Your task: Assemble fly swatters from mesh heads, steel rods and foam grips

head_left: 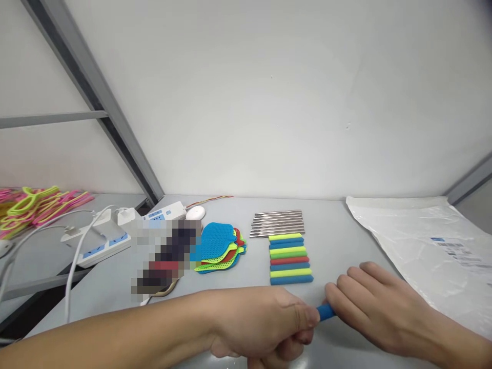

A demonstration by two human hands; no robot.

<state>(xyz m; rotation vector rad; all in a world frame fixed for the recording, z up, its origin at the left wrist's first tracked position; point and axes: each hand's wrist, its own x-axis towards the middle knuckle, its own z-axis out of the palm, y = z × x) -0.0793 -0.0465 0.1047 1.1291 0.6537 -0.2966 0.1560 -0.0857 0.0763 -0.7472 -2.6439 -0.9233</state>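
Both fists are closed near the front edge of the view, with a short stretch of blue fly swatter handle [326, 311] showing between them. My left hand [265, 323] grips one end with thumb and fingers; whatever else lies inside that fist is hidden. My right hand [378, 307] wraps round the other end. Just beyond them lies a column of coloured handles [289, 260] in yellow, blue, green and red. Several thin metal rods [277, 223] lie side by side behind these. To their left is a pile of perforated swatter heads [217, 243], a blue one on top.
White power strips [103, 248] with plugs and cables stand at the left, near a blurred-out object [169, 256] and a round white disc [196, 212]. Pink and yellow pieces [38, 205] lie far left. A white plastic bag [418, 241] covers the right side, before a wall [269, 102].
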